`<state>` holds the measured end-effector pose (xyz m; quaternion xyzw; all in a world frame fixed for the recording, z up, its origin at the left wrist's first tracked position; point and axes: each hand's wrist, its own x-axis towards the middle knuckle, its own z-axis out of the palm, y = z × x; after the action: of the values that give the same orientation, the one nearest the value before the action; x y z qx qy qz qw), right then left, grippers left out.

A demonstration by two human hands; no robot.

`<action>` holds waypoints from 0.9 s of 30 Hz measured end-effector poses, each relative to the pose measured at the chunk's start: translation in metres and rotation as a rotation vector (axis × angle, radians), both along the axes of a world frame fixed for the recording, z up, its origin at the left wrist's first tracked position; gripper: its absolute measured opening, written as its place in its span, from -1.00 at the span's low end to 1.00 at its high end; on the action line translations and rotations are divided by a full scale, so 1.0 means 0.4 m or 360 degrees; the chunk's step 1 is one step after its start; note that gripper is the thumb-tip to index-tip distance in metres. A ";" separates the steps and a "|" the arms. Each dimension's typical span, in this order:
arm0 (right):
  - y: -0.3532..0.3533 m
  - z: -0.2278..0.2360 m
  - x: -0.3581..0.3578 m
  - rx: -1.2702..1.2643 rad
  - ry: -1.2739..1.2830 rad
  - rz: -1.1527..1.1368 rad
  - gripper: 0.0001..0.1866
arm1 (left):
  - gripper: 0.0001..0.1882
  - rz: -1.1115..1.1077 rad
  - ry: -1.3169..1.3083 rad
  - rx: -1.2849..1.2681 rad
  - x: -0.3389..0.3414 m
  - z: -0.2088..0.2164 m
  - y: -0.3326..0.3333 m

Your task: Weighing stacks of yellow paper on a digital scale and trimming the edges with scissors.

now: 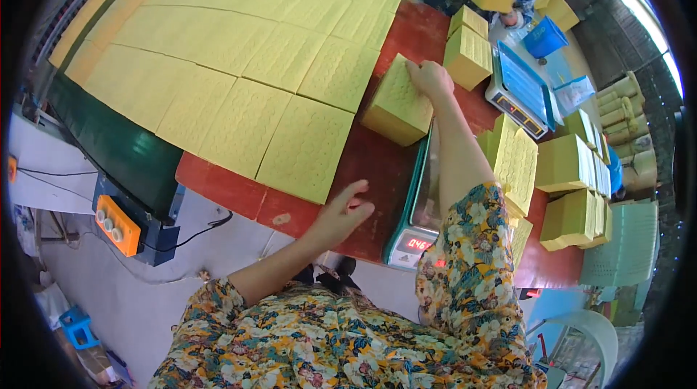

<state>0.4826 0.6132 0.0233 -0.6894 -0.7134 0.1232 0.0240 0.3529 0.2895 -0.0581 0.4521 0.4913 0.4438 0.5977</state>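
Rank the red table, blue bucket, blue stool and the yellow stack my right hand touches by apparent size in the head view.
1. Red table
2. Yellow stack
3. Blue bucket and blue stool: too alike to rank

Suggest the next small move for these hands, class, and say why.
Perhaps bring the left hand up to the near side of the yellow stack to steady it. The left hand looks empty, its fingers parted, while only the right hand grips that stack, at its far end.
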 end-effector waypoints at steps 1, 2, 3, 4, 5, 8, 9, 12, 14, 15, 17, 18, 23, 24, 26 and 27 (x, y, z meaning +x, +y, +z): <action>0.009 0.001 0.007 -0.0026 -0.0037 0.0075 -0.36 | -0.31 0.0048 -0.0232 -0.0149 -0.001 -0.019 0.006; 0.013 0.004 0.006 -0.0051 -0.0066 0.0158 -0.35 | -0.25 0.0104 -0.0455 -0.0298 -0.004 -0.023 0.015; 0.006 -0.002 0.005 -0.0052 -0.0069 0.0146 -0.35 | -0.25 0.0092 -0.0457 -0.0301 -0.005 -0.026 0.019; -0.005 -0.012 -0.001 -0.0105 -0.0004 0.0154 -0.33 | -0.20 0.0120 -0.0433 -0.0289 -0.005 -0.029 0.022; -0.012 -0.020 0.001 -0.0154 0.0060 0.0164 -0.32 | -0.14 0.0150 -0.0409 -0.0273 -0.003 -0.029 0.025; -0.042 -0.035 0.009 -0.0083 0.0053 0.0252 -0.33 | -0.16 0.0328 -0.0320 -0.0200 0.018 -0.051 0.018; -0.051 -0.034 0.011 -0.0089 0.0058 0.0248 -0.33 | -0.16 0.0326 -0.0315 -0.0206 0.019 -0.060 0.014; -0.083 -0.025 0.026 -0.0241 0.0296 0.0195 -0.34 | -0.18 0.0407 -0.0225 -0.0220 0.020 -0.066 -0.005; -0.106 -0.021 0.026 -0.0322 0.0387 0.0431 -0.32 | -0.20 0.0481 -0.0267 -0.0210 0.019 -0.058 -0.017; -0.116 -0.017 0.023 -0.0321 0.0390 0.0430 -0.32 | -0.20 0.0480 -0.0264 -0.0209 0.019 -0.050 -0.020; -0.133 -0.021 0.022 -0.0518 0.0429 0.0721 -0.30 | -0.20 0.0557 -0.0458 -0.0222 0.021 -0.038 -0.025; -0.138 -0.026 0.025 -0.0513 0.0434 0.0714 -0.30 | -0.20 0.0549 -0.0453 -0.0220 0.029 -0.036 -0.028; -0.241 -0.036 -0.002 -0.0365 0.0282 0.0808 -0.36 | -0.19 0.0825 -0.0695 -0.0309 0.041 -0.048 -0.116; -0.273 -0.033 0.002 -0.0373 0.0293 0.0810 -0.36 | -0.19 0.0830 -0.0685 -0.0316 0.041 -0.047 -0.143; -0.347 -0.025 0.017 -0.0327 0.0305 0.0858 -0.37 | -0.23 0.0833 -0.0771 -0.0379 0.033 -0.032 -0.203; -0.396 -0.032 0.009 -0.0212 0.0303 0.0860 -0.38 | -0.26 0.0882 -0.0737 -0.0426 0.026 -0.019 -0.232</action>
<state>0.4864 0.4550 0.0107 -0.4598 -0.8561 0.2358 0.0119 0.3634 0.1969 -0.0659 0.1078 0.5005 0.6108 0.6040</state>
